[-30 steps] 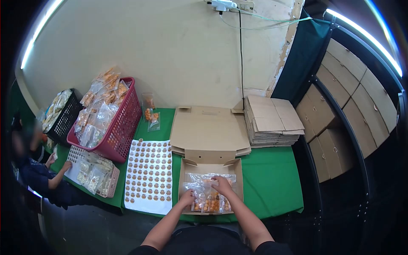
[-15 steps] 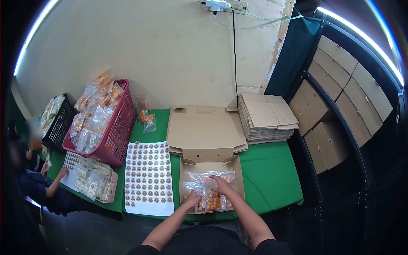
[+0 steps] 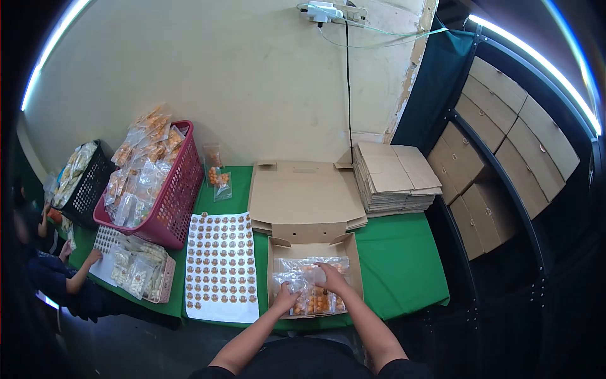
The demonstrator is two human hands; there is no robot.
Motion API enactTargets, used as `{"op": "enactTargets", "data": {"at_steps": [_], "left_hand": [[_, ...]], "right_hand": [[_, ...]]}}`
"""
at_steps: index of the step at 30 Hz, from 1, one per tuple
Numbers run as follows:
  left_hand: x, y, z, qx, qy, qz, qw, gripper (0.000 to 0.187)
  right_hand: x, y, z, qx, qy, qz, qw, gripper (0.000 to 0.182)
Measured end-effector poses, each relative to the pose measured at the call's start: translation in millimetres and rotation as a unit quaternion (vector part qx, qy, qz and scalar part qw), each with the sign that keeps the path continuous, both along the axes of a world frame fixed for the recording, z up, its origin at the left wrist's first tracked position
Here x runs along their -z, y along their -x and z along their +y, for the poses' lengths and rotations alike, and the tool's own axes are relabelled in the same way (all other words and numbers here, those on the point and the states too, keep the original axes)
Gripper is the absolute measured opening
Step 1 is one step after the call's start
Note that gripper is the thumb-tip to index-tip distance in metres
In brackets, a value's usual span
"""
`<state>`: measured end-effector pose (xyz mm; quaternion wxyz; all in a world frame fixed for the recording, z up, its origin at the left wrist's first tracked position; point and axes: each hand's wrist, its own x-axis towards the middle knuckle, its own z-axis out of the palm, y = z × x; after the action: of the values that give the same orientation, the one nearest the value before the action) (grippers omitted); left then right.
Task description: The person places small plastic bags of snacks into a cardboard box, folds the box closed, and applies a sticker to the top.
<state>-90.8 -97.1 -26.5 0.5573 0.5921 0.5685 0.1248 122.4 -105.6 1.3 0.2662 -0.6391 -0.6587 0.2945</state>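
From where I stand, the clear bags of orange pieces [image 3: 320, 302] lie inside the open cardboard box [image 3: 309, 251], on the green-covered desk [image 3: 404, 259]. The left hand [image 3: 288, 297] is bent over the bags' near left part, the right hand [image 3: 330, 278] over their farther right part. I'd judge this is settling work, best done with light, flat fingers, easing the loose plastic down without squeezing the pieces, and keeping bag edges inside the walls and off the fold by the lid [image 3: 306, 196].

Both sets of fingers look curled on the plastic, but I can't tell whether either pinches it. Glare blurs where one bag ends and another begins, and the hands cover part of them. At the left, the other person [image 3: 47, 278] is dim and partly lost in shadow.
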Motion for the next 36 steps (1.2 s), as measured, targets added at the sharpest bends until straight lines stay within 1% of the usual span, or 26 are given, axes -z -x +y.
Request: {"op": "enactTargets", "data": {"at_steps": [2,3,5,8,12,15,17,18,20,21,23,24,25,26,27,28,29,30,31,33,34,36], "left_hand": [[16.7,-1.1,0.0,0.014,-0.024,0.021,0.999,0.075],[15.8,-1.9,-2.0,0.012,-0.025,0.02,0.999,0.075],[13.7,-3.6,-4.6,-0.006,-0.062,0.016,0.998,0.081],[23.4,-3.5,-3.1,-0.002,-0.096,0.04,0.995,0.085],[25.6,-5.5,-2.0,-0.015,-0.088,0.026,0.996,0.085],[28.4,-5.7,-3.7,-0.028,-0.103,0.027,0.994,0.084],[23.9,-7.4,-5.8,-0.014,-0.083,0.054,0.995,0.084],[20.0,-8.4,-6.3,-0.018,-0.083,0.056,0.995,0.084],[12.3,-8.3,-8.5,-0.032,-0.04,0.023,0.998,0.084],[17.1,-7.4,-9.8,-0.037,-0.041,0.026,0.998,0.084],[29.5,-5.0,-8.9,-0.042,-0.135,0.048,0.989,0.084],[24.4,-4.0,-6.2,-0.049,-0.141,0.052,0.988,0.084],[12.5,-5.1,-4.5,-0.049,-0.157,0.065,0.984,0.078],[0.7,-6.2,-0.4,-0.051,-0.174,0.079,0.98,0.072],[-10.0,-6.0,6.1,-0.063,-0.178,0.083,0.978,0.072],[-21.4,-6.0,14.8,-0.031,-0.195,0.062,0.978,0.064],[-32.2,-6.0,24.0,0.001,-0.21,0.042,0.977,0.056],[-41.9,-6.9,33.2,-0.008,-0.21,0.006,0.978,0.045],[-51.7,-8.9,45.7,-0.02,-0.212,0.01,0.977,0.045],[-70.4,-7.7,62.8,-0.033,-0.228,-0.034,0.972,0.04],[-79.8,-7.2,68.7,-0.04,-0.226,-0.028,0.973,0.04],[-106.9,-8.1,92.3,-0.048,-0.219,-0.127,0.966,0.036]], "right_hand": [[14.7,3.0,-4.2,-0.013,-0.008,-0.043,0.999,0.073],[14.0,5.0,-6.1,-0.015,-0.01,-0.044,0.999,0.073],[12.2,7.2,-7.5,0.016,-0.001,-0.048,0.999,0.076],[17.7,1.1,-3.8,0.002,-0.016,-0.024,1.0,0.077],[11.7,-11.1,2.2,-0.023,-0.004,-0.014,1.0,0.076],[11.6,-16.3,5.1,-0.043,0.017,-0.004,0.999,0.075],[13.3,-18.6,7.8,-0.088,0.037,-0.037,0.995,0.073],[14.8,-20.7,10.0,-0.091,0.037,-0.035,0.995,0.073],[17.5,-24.4,14.0,-0.093,0.042,-0.025,0.994,0.07],[18.2,-28.9,18.0,-0.098,0.041,-0.023,0.994,0.07],[17.9,-42.5,29.5,-0.061,0.073,0.063,0.993,0.066],[5.1,-48.8,35.1,-0.036,0.096,0.099,0.99,0.054],[-0.3,-57.6,43.8,-0.046,0.09,0.1,0.99,0.054],[-6.0,-66.8,54.0,-0.011,0.088,0.142,0.986,0.051],[-10.7,-73.4,63.8,0.023,0.088,0.184,0.979,0.047],[-20.6,-76.9,73.1,0.01,0.086,0.186,0.979,0.047],[-29.5,-80.2,81.9,0.045,0.037,0.236,0.97,0.04],[-40.1,-81.7,88.9,0.082,-0.008,0.286,0.955,0.034],[-54.3,-82.7,98.3,0.07,-0.007,0.288,0.955,0.034],[-76.5,-77.1,106.4,0.109,-0.098,0.35,0.925,0.02],[-85.7,-70.8,105.6,0.103,-0.093,0.354,0.925,0.02],[-106.4,-59.8,116.2,0.142,-0.138,0.407,0.892,0.013]]}}
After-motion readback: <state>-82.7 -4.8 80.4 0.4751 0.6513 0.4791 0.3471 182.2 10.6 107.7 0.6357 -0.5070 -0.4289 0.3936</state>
